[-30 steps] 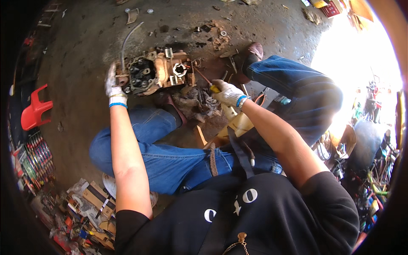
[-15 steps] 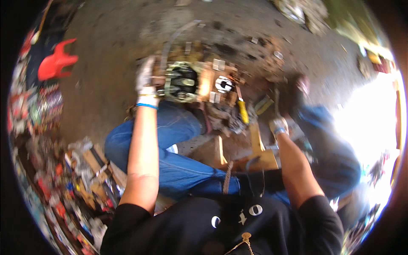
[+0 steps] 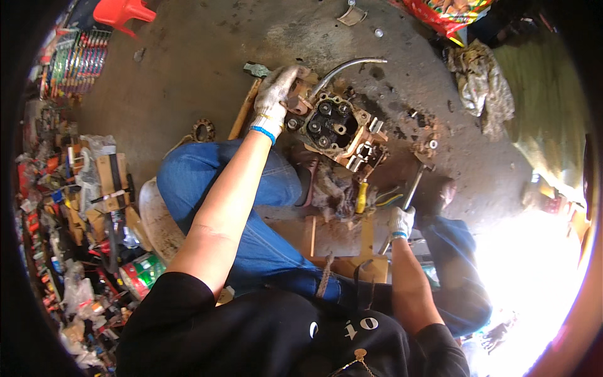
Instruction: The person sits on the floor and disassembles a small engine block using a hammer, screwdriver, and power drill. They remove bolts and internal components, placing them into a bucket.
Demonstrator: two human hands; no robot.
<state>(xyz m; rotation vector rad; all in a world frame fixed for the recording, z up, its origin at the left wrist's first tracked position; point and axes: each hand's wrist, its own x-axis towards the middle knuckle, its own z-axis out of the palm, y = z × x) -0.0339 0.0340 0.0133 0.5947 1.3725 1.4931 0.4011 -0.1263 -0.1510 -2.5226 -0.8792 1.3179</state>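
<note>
- Looked down on a stained grey floor (image 3: 188,75) in a cluttered workshop, with strong glare well off to the right of the engine part (image 3: 336,129).
- Saw the engine part in front of the body, between both hands, lying askew with an open chamber of dark round fittings showing.
- Laid gloved left hand (image 3: 276,97) part-curled on the brown protruding piece (image 3: 299,103) at the engine part's left end, touching; could not tell how firmly gripped.
- Closed gloved right hand (image 3: 401,221) into a fist around a hammer (image 3: 413,185), right and near side of the engine part, hammer head clear of it.
- Spotted yellow-handled screwdriver (image 3: 362,198) just beside the engine part's near right corner; could not tell if touching.
- Noted dirty rag (image 3: 333,191) on the engine part's near side, curved grey hose (image 3: 348,65) at its far side.
- Noted metal ring (image 3: 433,144) to the engine part's right, crumpled sheet (image 3: 477,85) farther right.
- Saw red chair (image 3: 124,14) and heaped clutter (image 3: 81,251) well left of the engine part.
</note>
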